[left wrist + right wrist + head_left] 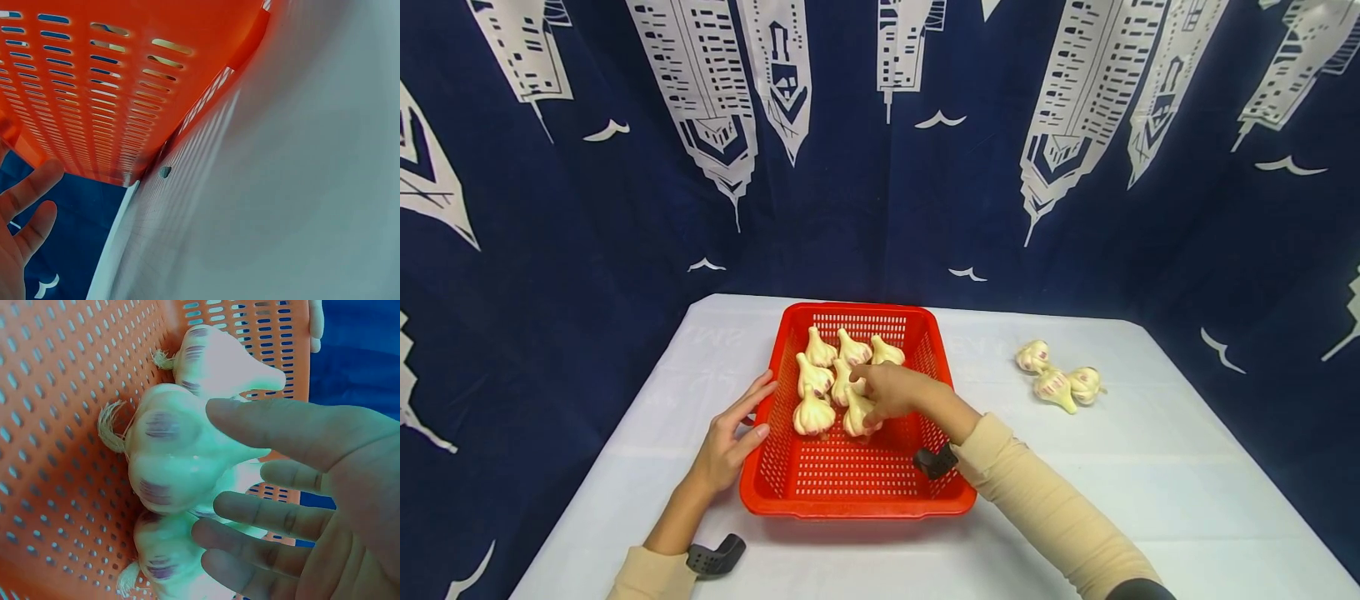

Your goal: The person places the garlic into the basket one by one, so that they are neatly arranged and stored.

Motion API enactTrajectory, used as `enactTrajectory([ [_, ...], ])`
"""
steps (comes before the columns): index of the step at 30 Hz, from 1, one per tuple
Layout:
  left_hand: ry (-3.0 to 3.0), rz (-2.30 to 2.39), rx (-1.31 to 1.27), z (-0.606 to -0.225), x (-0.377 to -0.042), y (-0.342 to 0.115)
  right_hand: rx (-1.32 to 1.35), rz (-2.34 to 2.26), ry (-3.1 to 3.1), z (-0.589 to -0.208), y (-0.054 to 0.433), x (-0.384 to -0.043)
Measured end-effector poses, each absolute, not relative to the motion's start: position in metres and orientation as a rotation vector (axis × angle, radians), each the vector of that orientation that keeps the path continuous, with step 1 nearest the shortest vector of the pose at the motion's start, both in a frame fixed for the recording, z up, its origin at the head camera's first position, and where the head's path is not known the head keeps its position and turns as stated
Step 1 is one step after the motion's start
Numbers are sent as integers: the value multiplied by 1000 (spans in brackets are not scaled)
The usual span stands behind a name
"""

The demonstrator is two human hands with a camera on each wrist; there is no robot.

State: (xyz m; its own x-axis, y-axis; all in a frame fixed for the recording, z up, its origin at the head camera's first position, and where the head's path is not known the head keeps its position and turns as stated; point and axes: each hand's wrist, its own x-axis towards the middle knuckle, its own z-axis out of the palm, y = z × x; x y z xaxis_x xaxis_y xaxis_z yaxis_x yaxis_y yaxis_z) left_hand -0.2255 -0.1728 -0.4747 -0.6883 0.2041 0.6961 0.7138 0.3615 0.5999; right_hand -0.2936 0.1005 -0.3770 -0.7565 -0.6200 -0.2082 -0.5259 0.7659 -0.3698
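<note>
Head view shows seven garlic bulbs in one basket, three outside.

You are in what looks like a small recording booth: navy cloth printed with upside-down towers hangs behind and on both sides of your white table, and you wear black wrist devices. The room beyond is hidden.
</note>
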Motion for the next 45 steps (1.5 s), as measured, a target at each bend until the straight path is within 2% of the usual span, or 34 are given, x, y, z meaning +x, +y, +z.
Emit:
enactTrajectory([
  [30,-2093,-1310,-827,-476,-227,-173,-1017,-511,2747,-344,131,-278],
  [45,-2098,-1309,-841,-478,-228,-175,-874,-564,2847,-339,168,-273],
])
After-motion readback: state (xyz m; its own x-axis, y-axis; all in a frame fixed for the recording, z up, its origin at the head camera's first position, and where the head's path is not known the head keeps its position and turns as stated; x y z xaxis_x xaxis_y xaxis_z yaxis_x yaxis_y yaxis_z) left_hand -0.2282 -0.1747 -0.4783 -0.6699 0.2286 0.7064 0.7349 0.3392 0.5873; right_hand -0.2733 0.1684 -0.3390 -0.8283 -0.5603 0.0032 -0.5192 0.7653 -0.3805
